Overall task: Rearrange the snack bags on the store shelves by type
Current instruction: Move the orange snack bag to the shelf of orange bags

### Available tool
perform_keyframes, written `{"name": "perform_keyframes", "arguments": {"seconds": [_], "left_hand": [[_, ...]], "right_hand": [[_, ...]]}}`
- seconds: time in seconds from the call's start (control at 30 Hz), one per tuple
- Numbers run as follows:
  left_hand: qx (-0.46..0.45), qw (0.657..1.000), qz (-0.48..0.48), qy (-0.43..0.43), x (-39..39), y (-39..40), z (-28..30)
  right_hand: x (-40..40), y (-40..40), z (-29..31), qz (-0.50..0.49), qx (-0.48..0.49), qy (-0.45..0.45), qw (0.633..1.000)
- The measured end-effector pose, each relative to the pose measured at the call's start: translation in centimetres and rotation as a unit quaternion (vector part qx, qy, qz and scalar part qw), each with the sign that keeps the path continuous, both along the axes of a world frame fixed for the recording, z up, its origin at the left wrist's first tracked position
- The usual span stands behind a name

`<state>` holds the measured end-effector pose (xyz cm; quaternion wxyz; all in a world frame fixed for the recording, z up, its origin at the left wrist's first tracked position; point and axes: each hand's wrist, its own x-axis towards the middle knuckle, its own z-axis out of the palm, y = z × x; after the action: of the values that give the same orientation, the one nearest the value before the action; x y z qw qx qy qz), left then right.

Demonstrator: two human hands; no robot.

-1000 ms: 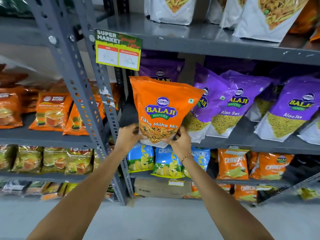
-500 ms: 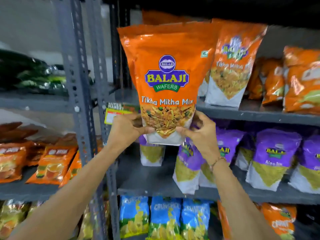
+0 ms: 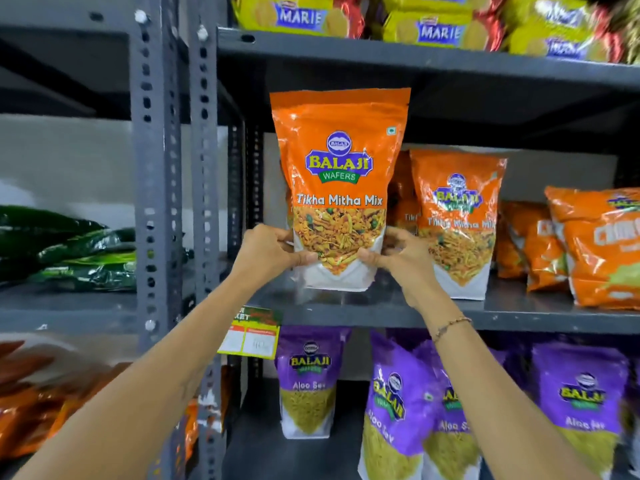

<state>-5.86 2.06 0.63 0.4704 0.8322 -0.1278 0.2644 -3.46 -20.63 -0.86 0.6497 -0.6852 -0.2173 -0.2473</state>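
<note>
bare shelf [image 3: 346, 308] left, orange bags [image 3: 457, 223] right — crowded

Orange bag [image 3: 339, 188]: "BALAJI WAFERS Tikha Mitha Mix". Purple bags [image 3: 308, 382]: "Aloo Sev". Yellow packs [image 3: 301, 15]: "MARIE".

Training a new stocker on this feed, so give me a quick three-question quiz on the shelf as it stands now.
1. True or false: both hands hold the orange Tikha Mitha Mix bag.
2. Which bags sit on the shelf below it? A) purple Aloo Sev B) green packs C) Marie biscuits
3. Fill in: the matching bag on the shelf stands to the held bag's ____.

Key: 1 true, left hand and right hand at its lower corners; 2 A, Aloo Sev bags; 3 right.
</note>
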Motion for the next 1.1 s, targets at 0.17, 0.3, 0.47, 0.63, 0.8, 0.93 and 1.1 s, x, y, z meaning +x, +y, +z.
{"name": "perform_keyframes", "arguments": {"seconds": [0.17, 0.3, 0.47, 0.63, 0.8, 0.93, 1.1], "left_hand": [[-0.001, 1.0, 0.012, 0.016, 2.9, -0.2, -1.2], [-0.006, 0.999, 0.007, 0.033, 3.9, -0.3, -2.0], [-0.002, 1.0, 0.005, 0.016, 4.4, -0.3, -2.3], [0.02, 1.0, 0.012, 0.006, 4.6, -0.4, -2.4], [0.031, 0.999, 0.019, 0.002, 4.5, -0.5, -2.5], [0.034, 0.999, 0.027, -0.004, 4.3, -0.6, -2.8], [0.044, 0.999, 0.025, 0.001, 4.3, -0.4, -2.7]], "right_hand": [[4.3, 0.3, -1.5, -0.011, -0.008, 0.042, 0.999], [5.8, 0.4, -2.4, -0.014, -0.006, 0.053, 0.998], [6.3, 0.1, -2.5, 0.003, -0.013, 0.048, 0.999], [6.5, 0.0, -2.4, 0.009, -0.032, 0.038, 0.999], [6.5, -0.2, -2.1, 0.026, -0.047, 0.05, 0.997], [6.4, -0.3, -2.2, 0.032, -0.05, 0.054, 0.997], [6.2, -0.3, -2.4, 0.026, -0.056, 0.051, 0.997]]}}
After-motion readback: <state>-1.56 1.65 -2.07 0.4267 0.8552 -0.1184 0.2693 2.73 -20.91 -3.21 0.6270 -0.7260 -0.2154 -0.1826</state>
